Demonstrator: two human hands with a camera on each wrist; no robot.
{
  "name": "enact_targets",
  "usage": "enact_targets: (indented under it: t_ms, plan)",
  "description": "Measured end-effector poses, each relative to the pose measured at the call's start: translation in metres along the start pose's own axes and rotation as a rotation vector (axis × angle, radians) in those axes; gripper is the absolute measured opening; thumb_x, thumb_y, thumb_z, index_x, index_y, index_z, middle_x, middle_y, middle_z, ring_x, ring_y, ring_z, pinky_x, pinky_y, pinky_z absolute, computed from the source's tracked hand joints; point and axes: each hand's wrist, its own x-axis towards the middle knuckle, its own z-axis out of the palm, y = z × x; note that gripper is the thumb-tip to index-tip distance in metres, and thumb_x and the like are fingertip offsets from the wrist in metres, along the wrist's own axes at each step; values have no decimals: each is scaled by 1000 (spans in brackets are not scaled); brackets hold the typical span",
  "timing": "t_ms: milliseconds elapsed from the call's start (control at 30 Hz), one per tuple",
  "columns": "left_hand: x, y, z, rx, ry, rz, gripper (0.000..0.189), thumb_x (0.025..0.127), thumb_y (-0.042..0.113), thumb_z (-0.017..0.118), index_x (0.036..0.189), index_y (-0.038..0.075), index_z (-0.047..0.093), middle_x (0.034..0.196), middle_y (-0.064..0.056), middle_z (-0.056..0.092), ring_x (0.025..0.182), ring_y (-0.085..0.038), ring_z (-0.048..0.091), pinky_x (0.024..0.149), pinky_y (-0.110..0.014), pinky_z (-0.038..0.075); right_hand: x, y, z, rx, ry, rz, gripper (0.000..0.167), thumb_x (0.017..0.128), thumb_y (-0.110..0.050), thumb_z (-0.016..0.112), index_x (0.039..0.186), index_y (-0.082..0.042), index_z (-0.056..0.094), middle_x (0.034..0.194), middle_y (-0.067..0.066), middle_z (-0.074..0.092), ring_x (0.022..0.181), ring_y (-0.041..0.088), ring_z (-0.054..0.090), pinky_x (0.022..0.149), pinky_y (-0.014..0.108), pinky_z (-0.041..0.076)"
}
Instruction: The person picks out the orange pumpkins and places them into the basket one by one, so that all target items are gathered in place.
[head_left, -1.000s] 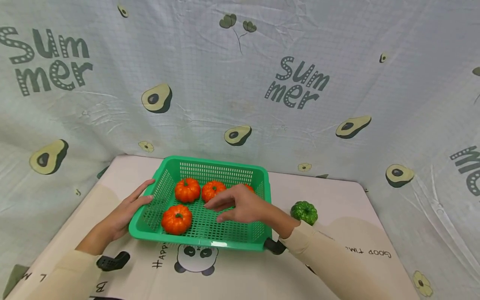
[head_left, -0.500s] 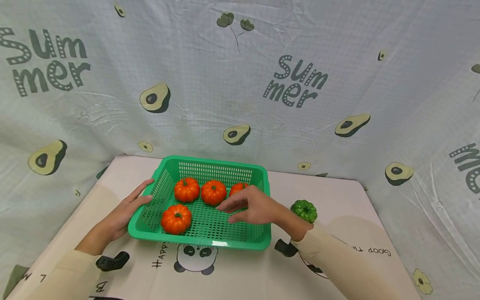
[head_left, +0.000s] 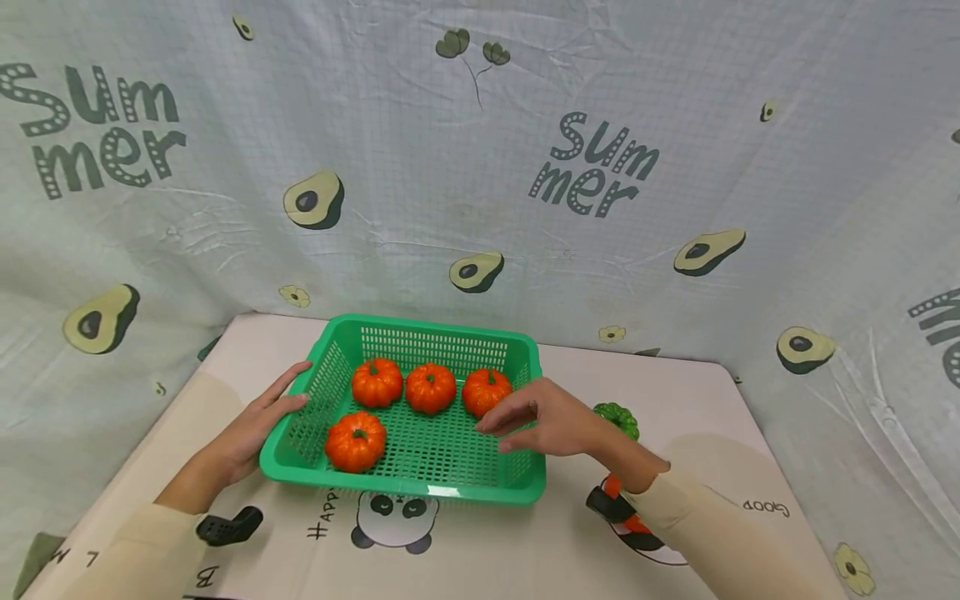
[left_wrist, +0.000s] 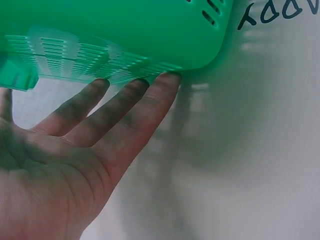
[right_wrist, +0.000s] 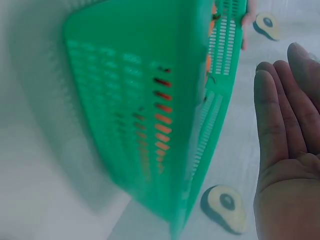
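A green plastic basket (head_left: pixel 420 490) stands on the table, its walls slotted. Inside it sit several small orange pumpkins: one front left (head_left: pixel 356 442), the others in a row behind, with the rightmost pumpkin (head_left: pixel 486 392) near my right fingertips. My left hand (head_left: pixel 251 429) rests against the basket's left side. In the left wrist view, the straight fingers (left_wrist: pixel 135 117) touch the outer wall. Over the basket's right part hovers my right hand (head_left: pixel 551 421), holding nothing, its fingers loosely bent. A green pumpkin (head_left: pixel 617 418) lies right of the basket, partly hidden by my right forearm.
The pale table (head_left: pixel 480 550) bears a panda print (head_left: pixel 396 521) and lettering. Behind it hangs a white cloth (head_left: pixel 405 125) with avocado prints. A black curved piece (head_left: pixel 230 527) shows by my left wrist, and orange and black shapes (head_left: pixel 636 523) by the right one.
My right hand has moved right from the basket's middle, bringing the rightmost orange pumpkin into full view. More of the green pumpkin is now covered. The left hand stays at the basket.
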Motion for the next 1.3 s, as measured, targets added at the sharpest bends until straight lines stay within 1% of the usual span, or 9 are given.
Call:
enact_targets:
  t_ms: [233, 367, 500, 633, 800, 900, 1000, 1133, 1300]
  plan:
    - [1, -1, 1, -2, 4, -2, 70, 113, 39, 40, 168, 36, -1, 173, -28, 0, 148, -51, 30, 96, -34, 54, -25, 14, -8, 15, 23, 47, 28, 86, 2, 80, 114, 3, 77, 114, 21, 78, 102, 10, 76, 92, 35, 61]
    - [0, -2, 1, -7, 7, -5, 70, 112, 39, 40, 168, 36, -1, 173, -28, 0, 149, -51, 30, 96, -34, 54, -40, 22, -13, 26, 31, 83, 29, 86, 1, 80, 115, 3, 77, 115, 22, 77, 103, 15, 77, 92, 40, 61]
    - [0, -2, 1, -7, 10, -5, 69, 113, 39, 40, 168, 36, -1, 174, -28, 0, 149, -50, 29, 95, -32, 54, -54, 29, -18, 31, 51, 126, 29, 87, 3, 78, 116, -1, 78, 116, 19, 78, 104, 17, 77, 93, 34, 60]
    - [0, -2, 1, -10, 10, -2, 70, 113, 39, 40, 168, 36, -1, 174, -27, -1, 149, -51, 28, 95, -32, 54, -68, 33, -23, 50, 78, 184, 30, 88, 3, 76, 117, -3, 78, 118, 17, 78, 104, 9, 76, 92, 31, 60]
    - [0, -2, 1, -4, 16, -3, 69, 113, 39, 40, 168, 35, -1, 173, -28, 0, 148, -50, 30, 95, -32, 55, -86, 42, -28, 48, 99, 190, 29, 88, -1, 78, 118, -1, 76, 119, 23, 76, 104, 4, 74, 93, 42, 60]
    - [0, -2, 2, 1, 20, -3, 70, 113, 39, 41, 168, 35, -1, 174, -27, 0, 149, -50, 30, 95, -32, 54, -97, 49, -32, 41, 99, 172, 30, 88, 0, 78, 117, 2, 75, 118, 25, 75, 104, 4, 74, 94, 37, 60]
    - [0, -2, 2, 6, 24, -5, 70, 112, 40, 41, 168, 34, -1, 174, -27, 0, 150, -52, 28, 96, -33, 54, -109, 56, -38, 22, 87, 187, 31, 88, -2, 78, 119, 0, 75, 119, 28, 74, 106, 3, 73, 93, 29, 60]
    - [0, -2, 1, 7, 24, -4, 70, 112, 40, 41, 168, 35, -1, 174, -27, -1, 150, -52, 28, 98, -34, 53, -126, 66, -47, -2, 53, 230, 35, 89, -4, 77, 124, 1, 73, 124, 32, 71, 110, 2, 72, 96, 29, 59]
    - [1, -2, 0, 4, 14, 0, 70, 112, 40, 41, 168, 35, -1, 174, -26, -2, 150, -52, 26, 98, -33, 53, -148, 78, -55, -17, 22, 294, 45, 87, -7, 78, 130, 3, 69, 130, 30, 69, 119, 14, 72, 98, 21, 54]
